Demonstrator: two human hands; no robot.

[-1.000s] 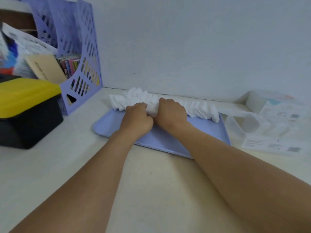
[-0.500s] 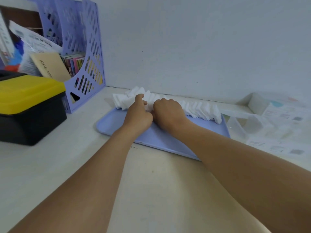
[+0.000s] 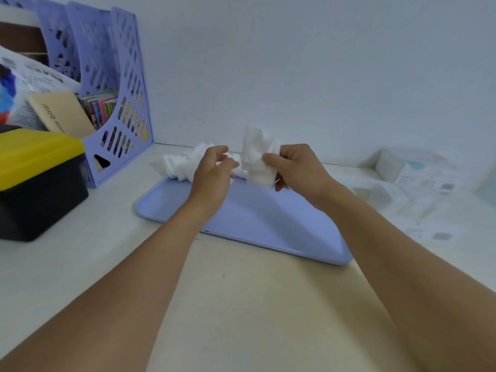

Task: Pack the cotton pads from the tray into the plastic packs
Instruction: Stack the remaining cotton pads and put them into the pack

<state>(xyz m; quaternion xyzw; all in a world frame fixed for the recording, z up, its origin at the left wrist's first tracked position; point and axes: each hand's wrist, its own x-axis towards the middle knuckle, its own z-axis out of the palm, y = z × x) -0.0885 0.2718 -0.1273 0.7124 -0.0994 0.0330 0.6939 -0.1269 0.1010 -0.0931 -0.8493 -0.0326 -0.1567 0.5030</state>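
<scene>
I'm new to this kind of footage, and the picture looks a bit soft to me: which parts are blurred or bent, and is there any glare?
In the head view, the plastic packs at the right are washed out and smeared; the file rack leans from wide-angle distortion; the cotton pads in the right hand look soft-edged; light is even, shadows on the table are faint, with no hard glare.

A: What's at the frame's centre?

B: A right hand (image 3: 298, 170) grips a bunch of white cotton pads (image 3: 257, 159) above a lilac tray (image 3: 268, 226). The left hand (image 3: 212, 175) hovers beside it, fingers loosely curled.

A: And the edges?

B: Blurred clear plastic packs (image 3: 408, 178) at right; a yellow-lidded black box (image 3: 37, 181) at left.
</scene>
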